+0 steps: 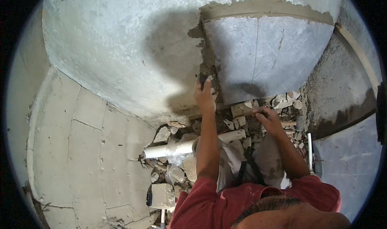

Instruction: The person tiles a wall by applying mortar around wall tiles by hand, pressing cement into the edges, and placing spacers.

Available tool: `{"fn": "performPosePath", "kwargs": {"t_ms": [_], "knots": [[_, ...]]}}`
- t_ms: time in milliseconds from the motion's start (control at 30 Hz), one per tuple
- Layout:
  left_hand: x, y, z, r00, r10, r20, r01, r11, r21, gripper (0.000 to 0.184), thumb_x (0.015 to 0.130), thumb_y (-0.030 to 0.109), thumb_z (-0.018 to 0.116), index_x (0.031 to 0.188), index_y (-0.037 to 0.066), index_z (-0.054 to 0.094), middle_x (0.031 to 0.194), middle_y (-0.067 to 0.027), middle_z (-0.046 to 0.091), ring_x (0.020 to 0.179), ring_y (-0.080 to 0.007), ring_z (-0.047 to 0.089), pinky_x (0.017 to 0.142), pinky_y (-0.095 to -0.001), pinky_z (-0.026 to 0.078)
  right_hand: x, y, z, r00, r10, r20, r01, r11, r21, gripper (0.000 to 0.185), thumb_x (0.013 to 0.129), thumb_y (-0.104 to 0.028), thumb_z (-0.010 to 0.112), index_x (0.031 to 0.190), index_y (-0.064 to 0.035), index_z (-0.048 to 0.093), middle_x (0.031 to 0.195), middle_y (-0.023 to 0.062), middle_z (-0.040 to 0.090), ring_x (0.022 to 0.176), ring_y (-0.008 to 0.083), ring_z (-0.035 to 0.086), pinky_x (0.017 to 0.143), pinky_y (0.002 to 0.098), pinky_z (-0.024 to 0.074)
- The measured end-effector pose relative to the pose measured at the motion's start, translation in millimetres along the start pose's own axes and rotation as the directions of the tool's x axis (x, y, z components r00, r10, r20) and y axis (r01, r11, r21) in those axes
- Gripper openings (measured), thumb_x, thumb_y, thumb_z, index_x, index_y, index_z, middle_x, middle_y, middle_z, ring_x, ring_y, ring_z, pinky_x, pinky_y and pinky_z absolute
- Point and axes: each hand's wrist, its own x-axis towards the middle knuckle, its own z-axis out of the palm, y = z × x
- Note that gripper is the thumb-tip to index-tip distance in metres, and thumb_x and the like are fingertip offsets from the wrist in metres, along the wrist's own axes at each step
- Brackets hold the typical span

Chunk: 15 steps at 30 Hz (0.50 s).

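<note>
My left hand (204, 95) is raised to the wall. Its fingers are closed around a small dark lump (203, 79), whose kind I cannot make out. The lump is at the rough mortar strip (207, 57) along the left edge of the large grey tiles (266, 55). Lower down, my right hand (267, 118) is just below the bottom edge of those tiles. Thumb and fingers are pinched together there, and whatever may be between them is too small to name. A broken block (242, 109) lies close to the right fingertips.
Broken masonry and rubble (189, 137) cover the floor around my legs. A white plastic pipe (177, 149) lies across it. Plastered wall (121, 47) extends left, with a block wall (86, 148) beyond. More grey tile (346, 152) is on the right, near a thin white pipe (310, 150).
</note>
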Motion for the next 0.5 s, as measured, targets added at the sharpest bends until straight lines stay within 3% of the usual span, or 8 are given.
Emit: {"fn": "performPosePath", "kwargs": {"t_ms": [67, 133, 200, 300, 367, 400, 500], "knots": [[2, 3, 6, 0.999, -0.015, -0.031, 0.025, 0.937, 0.348, 0.042, 0.083, 0.018, 0.06, 0.118, -0.004, 0.05, 0.103, -0.01, 0.057, 0.09, -0.0178, 0.053, 0.08, -0.0304, 0.042, -1, 3, -1, 0.999, 0.041, -0.009, -0.041, 0.999, -0.011, 0.018, 0.085, -0.012, 0.053, 0.099, -0.0011, 0.058, 0.084, 0.0031, 0.059, 0.072, 0.0092, 0.05, 0.065, 0.0243, 0.0416], [12, -6, 9, 0.993, 0.118, 0.005, -0.098, 0.795, 0.599, 0.043, 0.083, 0.017, 0.059, 0.118, -0.004, 0.05, 0.099, -0.0114, 0.058, 0.085, -0.0171, 0.053, 0.076, -0.0305, 0.043, 0, 1, 0, 0.997, 0.078, -0.012, -0.078, 0.997, -0.02, 0.018, 0.085, -0.013, 0.054, 0.097, -0.0005, 0.058, 0.085, 0.0054, 0.06, 0.075, 0.0119, 0.052, 0.069, 0.0262, 0.0423], [24, -23, 12, 0.922, 0.356, 0.15, -0.346, 0.586, 0.733, 0.044, 0.082, 0.017, 0.059, 0.119, -0.003, 0.05, 0.09, -0.0121, 0.059, 0.075, -0.0157, 0.053, 0.069, -0.0294, 0.043, 0, -4, 0, 0.993, 0.117, -0.008, -0.117, 0.993, -0.031, 0.021, 0.083, -0.015, 0.056, 0.095, 0.0009, 0.059, 0.089, 0.0104, 0.064, 0.085, 0.0176, 0.058, 0.078, 0.0304, 0.0439], [31, -23, 20, 0.942, 0.28, 0.184, -0.329, 0.672, 0.663, 0.045, 0.081, 0.018, 0.059, 0.122, 0.001, 0.05, 0.083, -0.0141, 0.058, 0.069, -0.0186, 0.052, 0.065, -0.0307, 0.043, 0, 3, 0, 0.996, 0.09, -0.017, -0.09, 0.996, -0.02, 0.019, 0.083, -0.015, 0.055, 0.094, 0.0004, 0.059, 0.088, 0.0101, 0.064, 0.084, 0.0177, 0.059, 0.078, 0.0299, 0.0439], [51, -36, 0, 0.926, 0.202, 0.319, -0.376, 0.587, 0.717, 0.048, 0.08, 0.019, 0.06, 0.122, 0.001, 0.049, 0.083, -0.0145, 0.058, 0.069, -0.0192, 0.051, 0.066, -0.0311, 0.043, 1, 3, -2, 0.994, 0.11, -0.008, -0.11, 0.993, -0.033, 0.019, 0.083, -0.015, 0.055, 0.094, 0.0002, 0.06, 0.089, 0.0101, 0.064, 0.086, 0.0176, 0.059, 0.078, 0.0303, 0.0439], [56, -32, -4, 0.933, 0.136, 0.334, -0.343, 0.623, 0.703, 0.048, 0.079, 0.02, 0.06, 0.123, 0.001, 0.049, 0.084, -0.0146, 0.058, 0.069, -0.0191, 0.051, 0.066, -0.0313, 0.043, 1, 3, -2, 0.993, 0.121, -0.003, -0.121, 0.992, -0.038, 0.019, 0.083, -0.014, 0.056, 0.094, 0.0, 0.06, 0.09, 0.0101, 0.064, 0.086, 0.0176, 0.059, 0.078, 0.0305, 0.0438], [66, -18, -15, 0.945, -0.08, 0.318, -0.145, 0.77, 0.622, 0.051, 0.079, 0.021, 0.06, 0.124, 0.002, 0.047, 0.086, -0.0143, 0.057, 0.072, -0.0178, 0.051, 0.067, -0.0313, 0.043, 3, 1, 1, 0.999, 0.038, 0.018, -0.038, 0.999, 0.022, 0.015, 0.085, -0.011, 0.053, 0.095, -0.0015, 0.057, 0.082, 0.0024, 0.058, 0.068, 0.0091, 0.049, 0.061, 0.0245, 0.0411]]}}
